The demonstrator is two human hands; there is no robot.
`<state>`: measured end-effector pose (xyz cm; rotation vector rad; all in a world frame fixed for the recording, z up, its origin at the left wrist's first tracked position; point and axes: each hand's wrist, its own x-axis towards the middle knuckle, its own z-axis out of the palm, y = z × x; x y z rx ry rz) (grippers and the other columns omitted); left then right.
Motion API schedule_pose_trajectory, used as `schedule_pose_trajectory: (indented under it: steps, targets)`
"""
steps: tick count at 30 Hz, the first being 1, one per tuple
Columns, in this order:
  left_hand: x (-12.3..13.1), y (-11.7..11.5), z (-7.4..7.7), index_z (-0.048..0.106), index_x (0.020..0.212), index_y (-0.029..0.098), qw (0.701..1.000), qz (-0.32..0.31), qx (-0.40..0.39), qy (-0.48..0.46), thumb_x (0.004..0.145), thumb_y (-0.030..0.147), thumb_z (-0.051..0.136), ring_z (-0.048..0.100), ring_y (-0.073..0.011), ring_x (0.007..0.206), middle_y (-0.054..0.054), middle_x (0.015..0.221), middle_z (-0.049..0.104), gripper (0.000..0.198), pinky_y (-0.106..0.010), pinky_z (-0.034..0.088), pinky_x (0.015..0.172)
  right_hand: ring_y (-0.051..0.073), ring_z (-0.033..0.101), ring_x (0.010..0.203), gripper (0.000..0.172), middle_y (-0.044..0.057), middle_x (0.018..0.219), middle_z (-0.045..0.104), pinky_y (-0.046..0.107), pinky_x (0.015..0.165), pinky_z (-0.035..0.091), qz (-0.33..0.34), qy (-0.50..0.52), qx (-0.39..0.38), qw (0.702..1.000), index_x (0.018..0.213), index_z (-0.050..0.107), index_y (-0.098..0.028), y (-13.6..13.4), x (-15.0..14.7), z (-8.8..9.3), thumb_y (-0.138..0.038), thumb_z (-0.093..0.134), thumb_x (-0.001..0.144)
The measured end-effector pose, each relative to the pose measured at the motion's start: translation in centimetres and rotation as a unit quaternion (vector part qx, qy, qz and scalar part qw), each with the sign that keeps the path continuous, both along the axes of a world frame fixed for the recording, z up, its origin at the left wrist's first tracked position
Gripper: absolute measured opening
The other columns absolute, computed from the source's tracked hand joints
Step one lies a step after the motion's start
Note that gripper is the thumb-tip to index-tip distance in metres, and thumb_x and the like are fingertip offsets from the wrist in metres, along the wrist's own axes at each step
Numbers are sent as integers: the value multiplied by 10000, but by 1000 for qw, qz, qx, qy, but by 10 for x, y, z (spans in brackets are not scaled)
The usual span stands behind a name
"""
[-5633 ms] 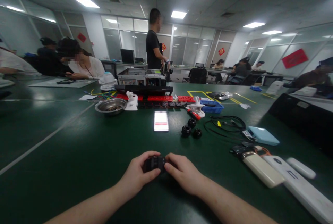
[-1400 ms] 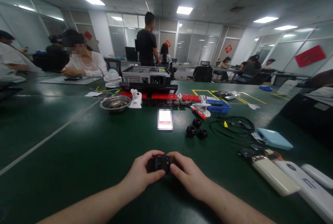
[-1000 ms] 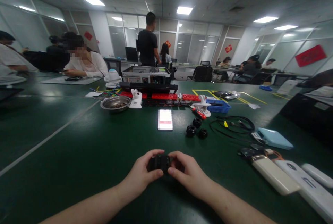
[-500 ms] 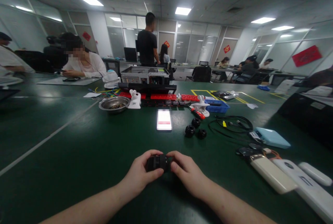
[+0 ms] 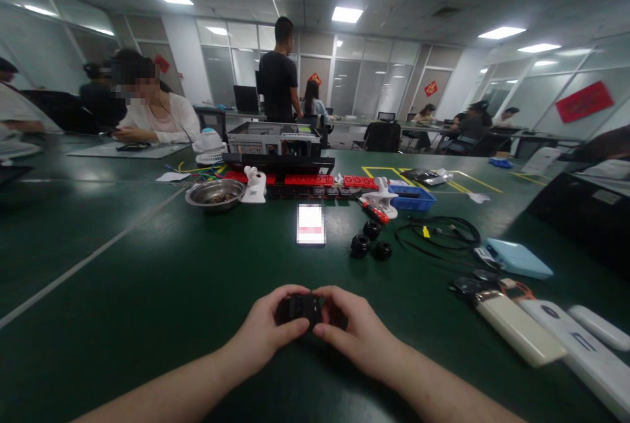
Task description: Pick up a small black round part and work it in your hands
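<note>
Low over the green table's near side, my left hand (image 5: 272, 322) grips a black ribbed cylindrical fitting (image 5: 300, 310) between thumb and fingers. My right hand (image 5: 348, 321) is closed around the fitting's right end, thumb at the near side and fingers at the far side. The fingers cover much of the fitting, so its exact kind cannot be made out. Beyond my hands, to the right, lie three black round ribbed parts (image 5: 361, 246). A lit, blurred-out screen (image 5: 311, 225) lies straight ahead.
At the back stand a metal bowl (image 5: 215, 196) of small parts, an opened computer case (image 5: 273, 141), red strips (image 5: 310, 180), a screwdriver (image 5: 375, 211) and a blue tray (image 5: 412, 199). Cables (image 5: 436, 239), a light-blue box (image 5: 519, 258) and a cream power bank (image 5: 519, 328) lie right. Several people sit or stand beyond.
My right thumb has moved left and nearer me onto the fitting's end, and the right fingers have closed over it. My left hand keeps its grip almost unmoved.
</note>
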<state>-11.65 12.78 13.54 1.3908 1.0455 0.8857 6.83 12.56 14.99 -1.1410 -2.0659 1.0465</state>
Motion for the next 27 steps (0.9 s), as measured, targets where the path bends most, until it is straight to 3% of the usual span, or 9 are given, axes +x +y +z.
schedule_pose_trajectory:
  steps: [4,8,13,21,27]
  targets:
    - [1,1,3,541,967,177,1000,17,-22,13,628,264,642,561,-230,900,-51,954,590,364,-331,440,779,116,488,627,284,-10,731,539,221,562,371,-4,-22,-8,1000,1048,468,-197,0,1,-2,-274,503,777]
    - [3,-2,6,537,993,181,999,13,-16,25,611,212,658,563,-229,923,-55,980,598,402,-331,441,801,125,497,647,232,13,746,564,237,590,373,-13,-43,5,999,953,523,-172,1,1,-5,-335,406,835]
    - [2,-4,7,548,1024,185,999,2,15,34,601,227,672,552,-238,961,-63,1025,608,443,-337,414,842,116,482,619,181,-4,702,537,223,560,366,-21,-28,8,999,909,529,-172,1,0,-2,-298,500,782]
    - [-1,2,1,577,945,157,1000,-7,17,25,627,310,641,572,-240,876,-58,905,633,358,-339,434,774,106,471,608,327,-28,699,504,211,547,357,-16,-19,5,1000,1003,458,-200,-4,-2,-2,-235,588,705]
    - [2,-2,6,554,968,177,999,5,-2,33,620,225,655,569,-222,893,-50,950,610,366,-322,444,781,119,483,630,209,6,727,548,228,558,352,-23,-54,-5,998,926,506,-174,-1,0,-4,-338,429,823]
